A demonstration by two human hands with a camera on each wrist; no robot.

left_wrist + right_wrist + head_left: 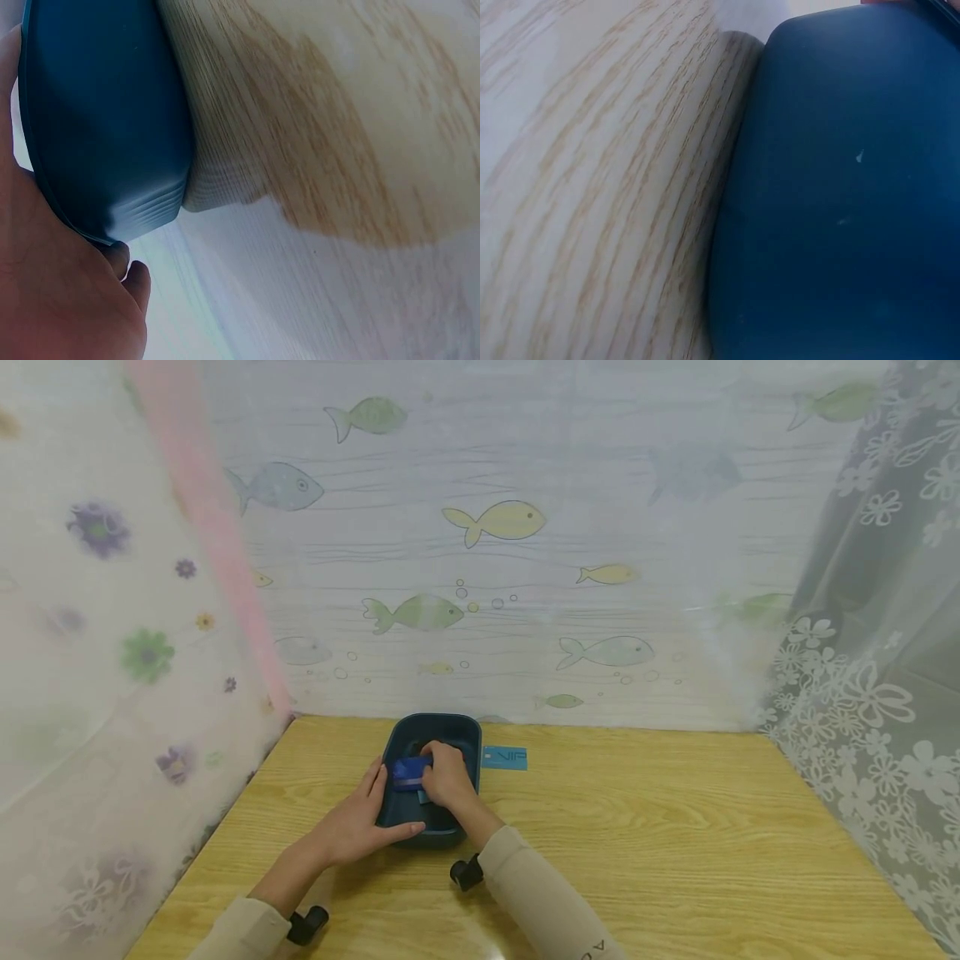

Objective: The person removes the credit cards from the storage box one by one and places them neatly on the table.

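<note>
A dark teal rectangular container point(430, 720) stands on the table near its back edge. My left hand point(352, 827) holds its near left corner, thumb along the near rim and fingers against the left wall; in the left wrist view some fingertips point(137, 285) curl beyond the corner. My right hand point(450, 775) reaches down inside and pinches the right edge of a blue card point(408, 773) with a paler stripe. Below that card shows a small light-blue piece point(423, 797). The right hand's fingertips are partly hidden. The right wrist view is filled mostly by the container's outer wall point(840, 195).
Just right of the container, a light-blue card marked VIP point(506, 758) lies flat on the wood-grain table point(660, 827). Behind the table hangs a curtain printed with fish point(495, 518), with flowered curtains at both sides.
</note>
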